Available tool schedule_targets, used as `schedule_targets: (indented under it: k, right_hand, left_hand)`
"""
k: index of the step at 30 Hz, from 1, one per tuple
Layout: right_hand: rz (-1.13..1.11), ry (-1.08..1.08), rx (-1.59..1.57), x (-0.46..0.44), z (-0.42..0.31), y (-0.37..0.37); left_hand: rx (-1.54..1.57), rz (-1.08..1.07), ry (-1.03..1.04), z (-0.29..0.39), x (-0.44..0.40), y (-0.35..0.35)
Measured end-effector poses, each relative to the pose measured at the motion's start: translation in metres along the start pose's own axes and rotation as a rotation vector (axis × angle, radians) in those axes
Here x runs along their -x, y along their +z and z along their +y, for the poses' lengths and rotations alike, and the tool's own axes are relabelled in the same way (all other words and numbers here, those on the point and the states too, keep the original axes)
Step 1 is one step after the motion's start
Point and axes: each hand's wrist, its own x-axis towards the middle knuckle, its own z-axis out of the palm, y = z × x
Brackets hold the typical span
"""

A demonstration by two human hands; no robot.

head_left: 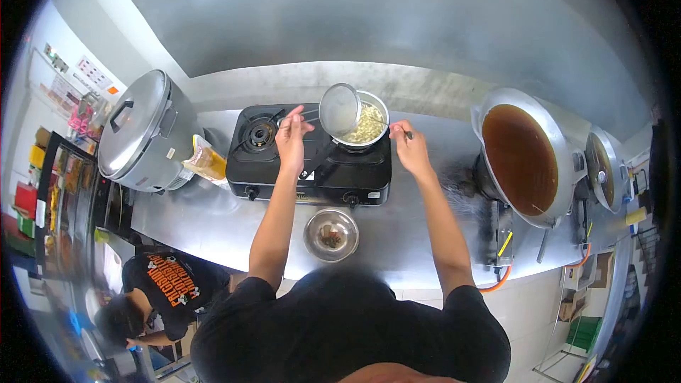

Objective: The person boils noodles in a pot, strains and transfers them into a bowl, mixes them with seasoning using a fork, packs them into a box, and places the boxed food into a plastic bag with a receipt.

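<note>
My left hand (291,140) pinches the thin handle of a round mesh strainer (340,109), tilted above the left rim of a small saucepan (384,103). Pale yellow chopped pieces (369,125) fill the pan, which sits on the right burner of a black two-burner gas stove (284,183). To the right of the pan, my right hand (411,147) grips a thin metal utensil (381,123). Its lower end reaches into the pieces, so its head is hidden. The pan's black handle (319,160) points toward the lower left, between my arms.
A steel bowl (331,235) with brownish bits stands before the stove. On the left are a large lidded cooker (145,135) and a yellow bag (207,162). A wide pan of brown liquid (520,159) stands right. Another person (159,294) bends at lower left.
</note>
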Motion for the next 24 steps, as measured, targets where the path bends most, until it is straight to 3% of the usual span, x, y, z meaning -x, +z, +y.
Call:
schedule_targets:
  k: [2, 6, 10, 13, 16, 18, 22, 23, 24]
  right_hand:
    - [0.057, -0.089, 0.038, 0.004, 0.008, 0.005]
    - [0.005, -0.067, 0.054, 0.007, 0.001, -0.001]
    - [-0.065, -0.024, 0.08, -0.002, 0.005, -0.003]
    - [-0.074, 0.036, 0.026, -0.011, 0.003, -0.006]
    - [-0.03, 0.054, -0.064, -0.023, 0.017, 0.0]
    - [-0.023, 0.011, 0.025, -0.03, 0.021, -0.007]
    - [0.042, 0.012, 0.115, -0.041, 0.011, -0.021]
    - [0.042, -0.016, 0.081, -0.043, 0.014, -0.024]
    - [0.042, -0.045, 0.046, -0.049, 0.013, -0.021]
  left_hand:
    - [-0.28, -0.066, 0.046, 0.003, 0.009, -0.01]
    - [-0.385, -0.362, -0.379, 0.032, 0.02, -0.031]
    - [-0.391, -0.372, -0.604, 0.045, 0.02, -0.029]
    - [-0.227, -0.579, -0.899, 0.038, -0.001, -0.03]
    - [-0.156, -0.635, -1.221, 0.028, -0.017, -0.008]
    - [-0.364, -0.598, -1.094, 0.013, -0.017, 0.0]
    - [-0.768, -0.483, -0.686, 0.048, -0.01, 0.011]
    - [-0.83, -0.522, -0.296, 0.024, -0.013, -0.005]
    - [-0.913, -0.509, -0.131, 0.026, -0.014, -0.011]
